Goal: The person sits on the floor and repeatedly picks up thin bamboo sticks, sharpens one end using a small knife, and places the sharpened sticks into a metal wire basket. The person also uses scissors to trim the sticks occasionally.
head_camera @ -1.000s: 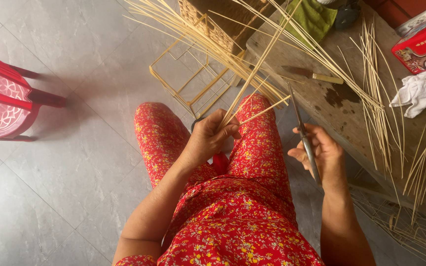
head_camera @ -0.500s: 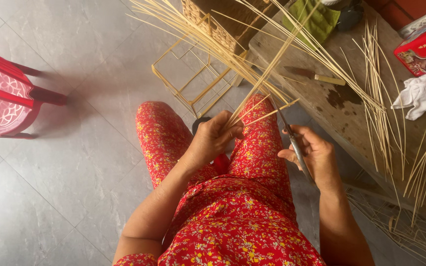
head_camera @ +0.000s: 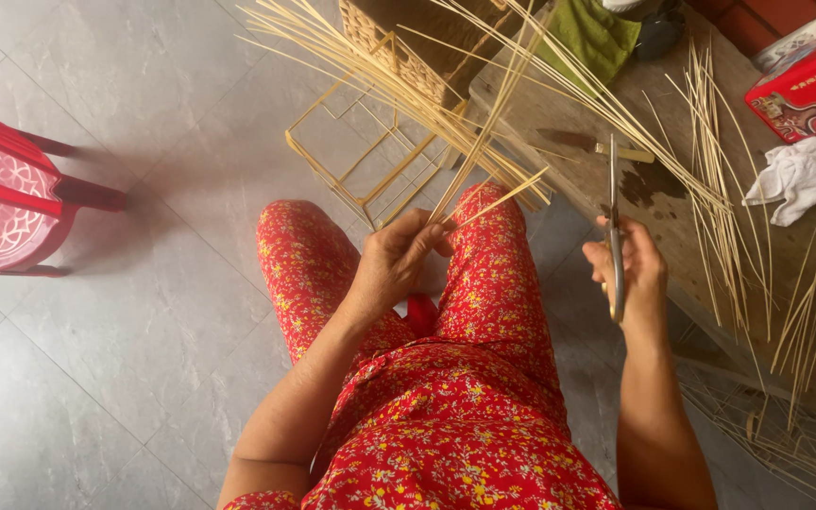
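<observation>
The bamboo strips [head_camera: 484, 161] are pinched at their near ends by the left hand [head_camera: 399, 260] above the knees; its fingers [head_camera: 424, 236] are curled shut on two or three thin strips, which run up and away to the woven basket frame [head_camera: 408, 47] at the top of the view. Right of the strips, the right hand [head_camera: 630, 269] has its fingers wrapped shut around the handle of a knife [head_camera: 613, 212], the blade pointing up and away — clear of the strips, with open air between the two hands. Beyond the knife lies the wooden desk [head_camera: 644, 189], its near edge running diagonally just past the right hand; loose strips fan across it and overhang that edge. A second blade [head_camera: 583, 142] lies flat on the desk near the strips. Farther right of the strips sit a white cloth [head_camera: 800, 175] and a red box [head_camera: 809, 85]. Left of the strips the tiled floor [head_camera: 144, 142] is open as far as a red plastic chair [head_camera: 7, 198].

Compared with half a second ago, the right hand has lifted and turned the knife more upright — the left hand has stayed put on the strips.
</observation>
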